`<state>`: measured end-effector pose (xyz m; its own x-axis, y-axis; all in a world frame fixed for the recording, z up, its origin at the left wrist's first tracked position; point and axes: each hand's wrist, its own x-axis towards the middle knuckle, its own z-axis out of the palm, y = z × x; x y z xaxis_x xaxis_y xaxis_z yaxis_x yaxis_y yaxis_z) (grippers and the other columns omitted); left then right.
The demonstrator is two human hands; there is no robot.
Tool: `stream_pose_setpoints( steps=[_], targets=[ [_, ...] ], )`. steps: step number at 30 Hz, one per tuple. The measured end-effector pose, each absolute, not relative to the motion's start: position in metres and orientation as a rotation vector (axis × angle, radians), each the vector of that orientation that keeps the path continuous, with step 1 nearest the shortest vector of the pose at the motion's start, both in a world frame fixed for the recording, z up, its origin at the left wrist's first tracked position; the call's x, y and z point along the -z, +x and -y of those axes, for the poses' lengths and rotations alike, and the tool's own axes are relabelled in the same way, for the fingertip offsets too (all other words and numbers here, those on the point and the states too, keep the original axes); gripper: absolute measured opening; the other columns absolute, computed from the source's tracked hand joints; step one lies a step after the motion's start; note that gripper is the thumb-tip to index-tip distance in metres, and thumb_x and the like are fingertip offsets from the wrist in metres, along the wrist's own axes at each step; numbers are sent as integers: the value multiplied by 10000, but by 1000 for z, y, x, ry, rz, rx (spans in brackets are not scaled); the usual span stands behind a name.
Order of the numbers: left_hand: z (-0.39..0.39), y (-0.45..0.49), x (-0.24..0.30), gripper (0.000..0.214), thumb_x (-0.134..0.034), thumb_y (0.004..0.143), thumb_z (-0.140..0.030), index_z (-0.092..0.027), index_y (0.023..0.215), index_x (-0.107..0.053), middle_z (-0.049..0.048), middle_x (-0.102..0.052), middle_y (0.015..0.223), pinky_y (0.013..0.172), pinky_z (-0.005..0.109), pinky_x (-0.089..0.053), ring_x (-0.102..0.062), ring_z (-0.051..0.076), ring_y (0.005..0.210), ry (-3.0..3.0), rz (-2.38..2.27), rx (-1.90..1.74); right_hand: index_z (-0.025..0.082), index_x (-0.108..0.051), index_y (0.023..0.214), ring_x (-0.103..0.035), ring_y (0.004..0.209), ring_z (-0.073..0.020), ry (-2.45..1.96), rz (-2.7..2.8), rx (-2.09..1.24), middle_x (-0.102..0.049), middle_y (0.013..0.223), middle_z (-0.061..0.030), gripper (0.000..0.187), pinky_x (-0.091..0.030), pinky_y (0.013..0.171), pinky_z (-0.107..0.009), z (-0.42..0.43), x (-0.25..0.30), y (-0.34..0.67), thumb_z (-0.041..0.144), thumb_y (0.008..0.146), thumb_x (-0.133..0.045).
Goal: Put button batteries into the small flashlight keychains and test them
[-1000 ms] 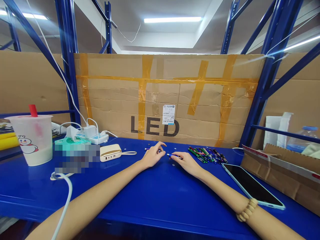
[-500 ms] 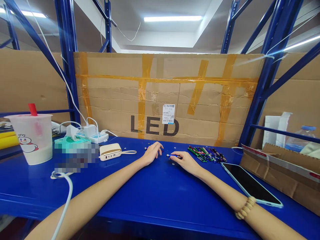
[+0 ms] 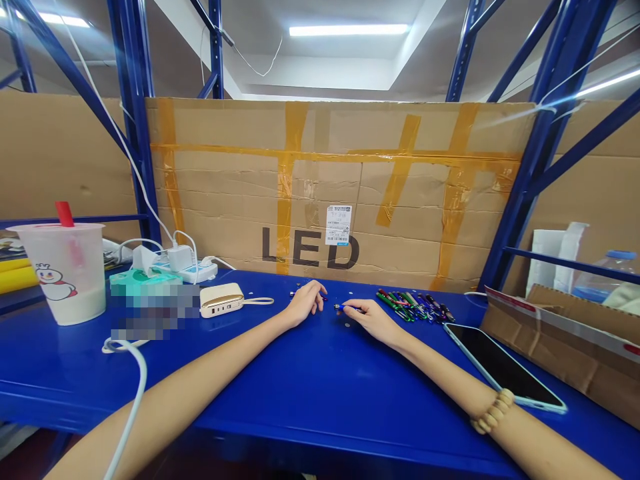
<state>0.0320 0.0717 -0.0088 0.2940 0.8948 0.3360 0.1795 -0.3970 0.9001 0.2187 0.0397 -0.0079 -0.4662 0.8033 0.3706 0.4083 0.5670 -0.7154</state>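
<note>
Both my arms reach out over a blue table (image 3: 310,393). My left hand (image 3: 304,305) rests on it with its fingers curled down over a small dark piece (image 3: 294,293) that pokes out at its left. My right hand (image 3: 371,318) pinches a small blue pen-like item (image 3: 341,307) lying on the table just left of its fingertips. A heap of several coloured pen-like items (image 3: 415,307) lies to the right of my right hand. A beaded bracelet (image 3: 493,411) circles my right wrist.
A phone (image 3: 503,368) lies screen-up at the right, beside an open cardboard box (image 3: 565,333). At the left stand a plastic drink cup (image 3: 67,270), a power bank (image 3: 221,299), a power strip (image 3: 187,270) and a white cable (image 3: 131,393). A taped "LED" cardboard sheet (image 3: 330,193) closes the back.
My left hand's fingers have curled in from spread to closed over the small piece. The right hand stays pinched on the blue item and has shifted slightly.
</note>
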Motion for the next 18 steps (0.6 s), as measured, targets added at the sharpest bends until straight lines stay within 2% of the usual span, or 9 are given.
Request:
stream_pose_setpoints(
  steps=[4,10,12,14,18],
  targets=[
    [-72,32,9,276,-272,855,-320,-159,785,-485,-36,-517,476,408,179,-288,-395,70,373,1774,-967,-1150,141,-671,891,-487,640,-131,-957,2153,-721,-611,727,-26,446,-373,607,-242,-38,9,218,509,809,-433],
    [-72,32,9,274,-264,859,-315,-163,790,-481,-37,-512,474,413,184,-288,-394,75,374,1784,-982,-1140,138,-629,747,-388,546,-102,-1055,2127,-592,-479,584,14,422,-297,526,-224,-38,5,218,479,827,-393],
    [-72,32,8,272,-262,862,-325,-168,794,-473,-41,-507,472,420,191,-294,-390,78,375,1783,-986,-1137,141,-615,737,-391,544,-105,-1069,2131,-555,-474,579,14,419,-305,527,-226,-37,4,218,465,841,-371],
    [-69,32,8,283,-265,867,-359,-173,797,-467,-45,-501,475,433,200,-306,-387,83,384,1809,-979,-1126,146,-617,773,-448,604,-124,-1028,2160,-532,-533,652,-10,414,-355,576,-236,-35,3,218,441,862,-342],
    [-60,32,5,373,-276,871,-463,-176,771,-492,-38,-516,520,525,219,-348,-445,96,477,2062,-954,-1011,167,-589,1031,-531,816,-165,-900,2271,-439,-602,949,-65,339,-414,766,-291,-30,4,215,370,875,-367]
  ],
)
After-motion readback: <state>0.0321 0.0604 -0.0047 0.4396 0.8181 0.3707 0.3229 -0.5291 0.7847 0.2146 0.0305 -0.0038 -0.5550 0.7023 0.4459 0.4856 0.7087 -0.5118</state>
